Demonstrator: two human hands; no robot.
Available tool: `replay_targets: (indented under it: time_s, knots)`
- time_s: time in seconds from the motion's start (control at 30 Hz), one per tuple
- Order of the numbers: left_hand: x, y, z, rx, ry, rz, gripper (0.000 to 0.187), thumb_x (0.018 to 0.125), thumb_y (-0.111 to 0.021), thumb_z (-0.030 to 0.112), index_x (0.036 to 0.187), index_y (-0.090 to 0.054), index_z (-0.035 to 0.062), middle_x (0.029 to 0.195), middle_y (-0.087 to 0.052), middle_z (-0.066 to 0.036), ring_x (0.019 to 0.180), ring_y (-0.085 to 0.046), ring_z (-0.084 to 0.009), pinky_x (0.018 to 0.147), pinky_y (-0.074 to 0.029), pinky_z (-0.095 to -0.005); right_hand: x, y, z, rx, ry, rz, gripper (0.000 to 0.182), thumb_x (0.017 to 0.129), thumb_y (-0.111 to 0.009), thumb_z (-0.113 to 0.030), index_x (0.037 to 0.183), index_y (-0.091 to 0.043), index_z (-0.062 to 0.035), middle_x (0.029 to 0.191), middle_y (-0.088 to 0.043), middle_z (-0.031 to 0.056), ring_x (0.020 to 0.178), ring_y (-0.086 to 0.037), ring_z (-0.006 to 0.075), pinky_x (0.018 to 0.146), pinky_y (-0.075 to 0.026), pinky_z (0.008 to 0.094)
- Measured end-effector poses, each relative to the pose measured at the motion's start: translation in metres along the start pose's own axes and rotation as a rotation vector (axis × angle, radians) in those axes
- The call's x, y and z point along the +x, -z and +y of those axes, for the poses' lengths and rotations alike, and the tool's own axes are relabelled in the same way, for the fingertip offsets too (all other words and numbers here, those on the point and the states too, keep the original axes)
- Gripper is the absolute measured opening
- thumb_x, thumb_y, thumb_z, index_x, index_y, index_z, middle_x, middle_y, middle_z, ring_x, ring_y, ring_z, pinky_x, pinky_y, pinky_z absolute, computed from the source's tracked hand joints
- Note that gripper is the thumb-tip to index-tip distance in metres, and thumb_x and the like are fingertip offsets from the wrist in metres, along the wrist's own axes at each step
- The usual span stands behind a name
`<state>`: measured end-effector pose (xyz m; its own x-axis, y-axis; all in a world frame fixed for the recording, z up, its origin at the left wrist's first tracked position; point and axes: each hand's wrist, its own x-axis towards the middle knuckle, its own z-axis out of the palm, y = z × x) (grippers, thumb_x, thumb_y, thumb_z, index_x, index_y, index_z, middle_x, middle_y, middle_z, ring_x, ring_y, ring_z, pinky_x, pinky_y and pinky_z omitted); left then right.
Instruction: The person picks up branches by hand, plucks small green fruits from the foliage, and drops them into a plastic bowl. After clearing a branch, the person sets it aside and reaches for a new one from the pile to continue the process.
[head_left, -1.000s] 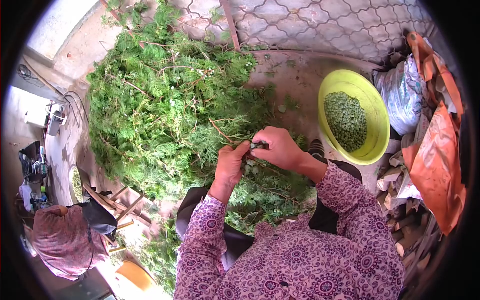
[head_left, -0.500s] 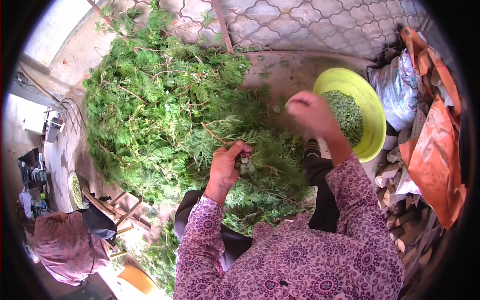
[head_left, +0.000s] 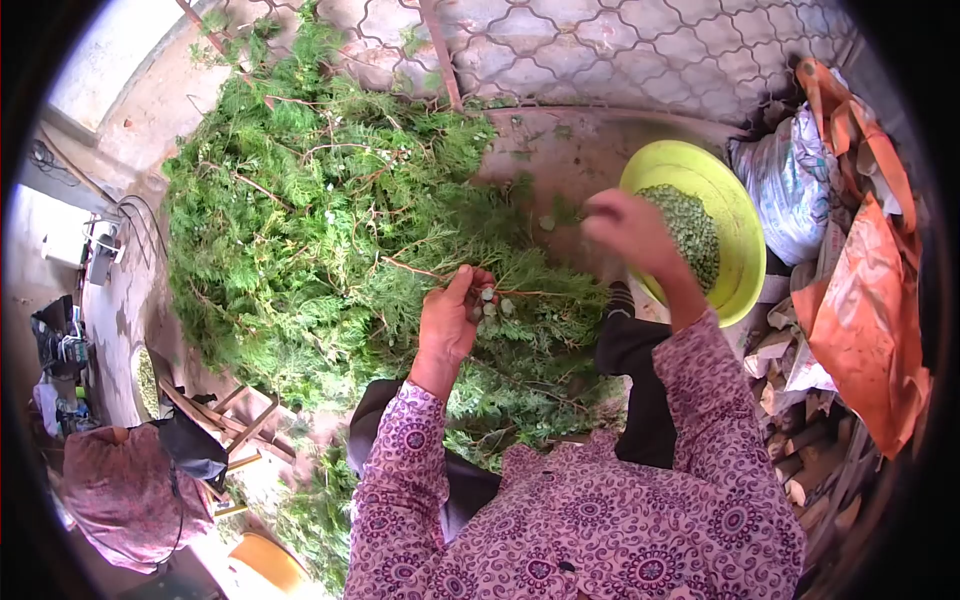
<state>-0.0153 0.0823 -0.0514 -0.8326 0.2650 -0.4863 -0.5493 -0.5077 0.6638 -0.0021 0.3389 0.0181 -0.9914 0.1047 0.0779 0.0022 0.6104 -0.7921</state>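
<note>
My left hand (head_left: 450,318) is closed on a leafy conifer branch (head_left: 412,268), thumb on top. Small round pale-green cones (head_left: 488,308) show beside its fingertips. My right hand (head_left: 635,238) hangs in the air between the branch and a yellow-green basin (head_left: 742,230); its fingers look bent but are smeared by motion. Inside the basin lies a heap of small green cones (head_left: 688,228), partly hidden by my right wrist. A large pile of cut conifer branches (head_left: 290,240) spreads in front of and under my left hand.
Wire mesh (head_left: 620,50) runs along the back. On the right are a white sack (head_left: 795,185), an orange sack (head_left: 865,330) and stacked firewood (head_left: 810,470). At lower left stand a cloth-draped object (head_left: 130,495), a wooden frame (head_left: 250,425) and an orange container (head_left: 268,565).
My right hand has shifted slightly right and down, close to the basin's left rim. The left hand has turned a little, and the branch with its cones shows more clearly. The view has shifted slightly.
</note>
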Motion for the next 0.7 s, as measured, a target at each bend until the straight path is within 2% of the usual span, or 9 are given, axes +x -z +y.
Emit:
replay_targets:
  time_s: [0.13,0.17,0.23,0.27,0.37,0.47,0.57,0.63,0.7]
  knots:
    - [0.001,-0.007,-0.005,-0.017,0.020,-0.012,0.021,0.085,-0.055,0.018,0.089,-0.057,-0.0027,0.082,-0.061,-0.010,0.072,-0.057,-0.0163,0.063,-0.048,-0.0292,-0.014,-0.065,-0.027,-0.017,0.340,-0.282,0.026,0.068,-0.064,-0.015,0.091,-0.058,-0.0037,0.078,-0.056,0.0101,0.073,-0.056,0.0245,0.068,-0.045,0.0335]
    - [0.002,-0.006,-0.006,-0.015,0.022,-0.009,0.021,0.085,-0.055,0.018,0.089,-0.057,-0.0027,0.082,-0.061,-0.010,0.072,-0.057,-0.0163,0.063,-0.048,-0.0292,-0.017,-0.076,-0.028,-0.014,0.339,-0.283,0.026,0.068,-0.064,-0.015,0.091,-0.058,-0.0037,0.078,-0.056,0.0101,0.073,-0.056,0.0245,0.068,-0.045,0.0335]
    - [0.005,-0.003,-0.009,-0.038,-0.012,-0.031,0.019,0.085,-0.055,0.016,0.090,-0.058,-0.0020,0.083,-0.060,-0.008,0.073,-0.057,-0.0149,0.065,-0.047,-0.0274,-0.021,-0.093,-0.029,-0.141,0.520,-0.209,0.023,0.068,-0.062,-0.012,0.089,-0.057,-0.0051,0.079,-0.056,0.0102,0.076,-0.054,0.0282,0.070,-0.044,0.0369]
    - [0.003,-0.003,-0.008,-0.039,-0.013,-0.028,0.019,0.085,-0.055,0.016,0.090,-0.058,-0.0020,0.083,-0.060,-0.008,0.073,-0.057,-0.0149,0.065,-0.047,-0.0274,-0.021,-0.098,-0.029,-0.155,0.529,-0.226,0.019,0.068,-0.059,-0.010,0.086,-0.057,-0.0058,0.080,-0.056,0.0101,0.080,-0.052,0.0303,0.071,-0.043,0.0389]
    - [-0.004,-0.004,-0.002,-0.015,-0.014,-0.029,0.017,0.085,-0.055,0.014,0.089,-0.058,-0.0016,0.084,-0.060,-0.007,0.074,-0.057,-0.0137,0.067,-0.046,-0.0259,-0.021,-0.104,-0.030,-0.247,0.583,-0.254,0.017,0.068,-0.058,-0.008,0.085,-0.056,-0.0056,0.079,-0.056,0.0095,0.078,-0.053,0.0294,0.069,-0.043,0.0383]
    - [-0.008,0.000,0.000,0.000,-0.008,-0.050,0.016,0.084,-0.056,0.013,0.087,-0.059,-0.0026,0.082,-0.061,-0.008,0.069,-0.057,-0.0127,0.062,-0.046,-0.0245,-0.022,-0.101,-0.037,-0.197,0.562,-0.241,0.016,0.068,-0.058,-0.007,0.084,-0.056,-0.0054,0.078,-0.056,0.0099,0.076,-0.053,0.0289,0.069,-0.042,0.0387]
    - [-0.010,0.008,-0.001,0.110,0.027,-0.052,0.018,0.084,-0.056,0.012,0.091,-0.057,-0.0038,0.085,-0.061,-0.009,0.071,-0.059,-0.0152,0.063,-0.048,-0.0278,-0.023,-0.104,-0.037,-0.190,0.612,-0.173,0.011,0.067,-0.057,-0.008,0.077,-0.055,-0.0059,0.073,-0.054,0.0087,0.072,-0.051,0.0277,0.064,-0.041,0.0386]
    - [-0.010,0.008,-0.003,0.128,-0.098,0.071,0.015,0.080,-0.061,0.011,0.080,-0.059,-0.0038,0.071,-0.061,-0.006,0.056,-0.055,-0.0111,0.050,-0.044,-0.0219,-0.024,-0.107,-0.040,-0.284,0.624,-0.116,0.010,0.066,-0.058,-0.008,0.074,-0.053,-0.0066,0.070,-0.052,0.0078,0.069,-0.050,0.0272,0.061,-0.040,0.0384]
    - [-0.010,0.009,-0.004,0.120,-0.141,0.075,0.014,0.080,-0.061,0.010,0.077,-0.059,-0.0034,0.072,-0.061,-0.007,0.056,-0.056,-0.0111,0.050,-0.044,-0.0221,-0.025,-0.110,-0.042,-0.379,0.631,-0.056,0.009,0.064,-0.058,-0.009,0.071,-0.052,-0.0073,0.067,-0.050,0.0069,0.067,-0.049,0.0266,0.058,-0.038,0.0382]
